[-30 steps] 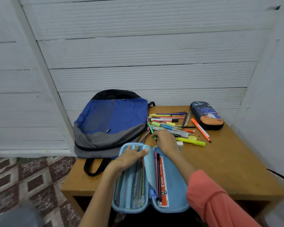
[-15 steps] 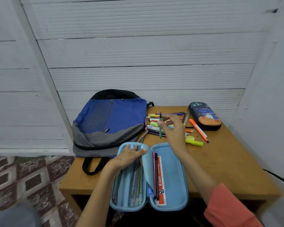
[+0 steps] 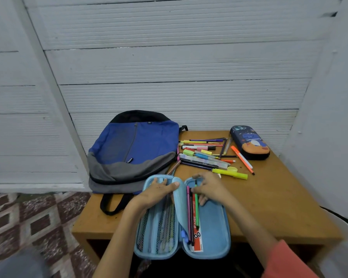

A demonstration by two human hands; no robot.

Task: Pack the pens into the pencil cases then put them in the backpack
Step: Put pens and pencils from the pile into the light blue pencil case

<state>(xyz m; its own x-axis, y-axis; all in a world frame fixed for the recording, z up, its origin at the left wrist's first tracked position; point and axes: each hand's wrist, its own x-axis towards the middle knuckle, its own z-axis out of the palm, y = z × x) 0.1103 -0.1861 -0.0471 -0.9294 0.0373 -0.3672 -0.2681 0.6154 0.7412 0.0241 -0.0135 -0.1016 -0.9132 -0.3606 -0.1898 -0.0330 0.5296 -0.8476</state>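
Note:
A light blue pencil case (image 3: 213, 233) lies open at the table's near edge. My left hand (image 3: 159, 192) rests flat on its mesh half, thumb against the middle flap. My right hand (image 3: 208, 188) pinches a green pen (image 3: 196, 205) lying in the right half, beside a pink pen (image 3: 188, 209), a black pen and a red packet. A pile of loose pens and highlighters (image 3: 205, 155) lies behind the case. A dark printed pencil case (image 3: 249, 142) sits shut at the back right. The blue and grey backpack (image 3: 133, 149) lies flat at the left.
The brown wooden table (image 3: 279, 207) has bare surface on its right side. A white ribbed wall stands right behind it and a white wall at the right. Patterned floor tiles (image 3: 28, 223) show below left. The backpack's black strap (image 3: 111, 205) hangs over the table's left part.
My right hand lifted a green pen from the pile, carried it back toward me and set it down in the case's right half. My left hand stayed on the mesh half.

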